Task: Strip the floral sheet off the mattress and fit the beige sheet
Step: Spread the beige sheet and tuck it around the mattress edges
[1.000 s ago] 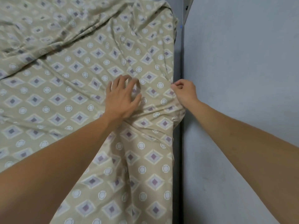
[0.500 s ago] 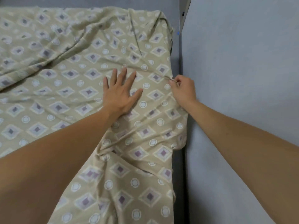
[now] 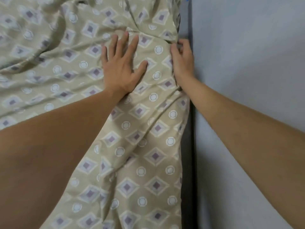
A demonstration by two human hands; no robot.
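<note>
Bed mattress covered by the beige sheet (image 3: 140, 138), patterned with purple diamonds and white circles, rumpled, with deep folds toward the upper left and creases running down the middle. Dark mattress edge (image 3: 187, 162) shows as a narrow strip along the right side, just beside the grey wall (image 3: 247, 55). Left hand (image 3: 123, 66) lies flat on the sheet, fingers spread. Right hand (image 3: 183, 58) is at the sheet's right edge, fingers curled on the fabric by the wall.
</note>
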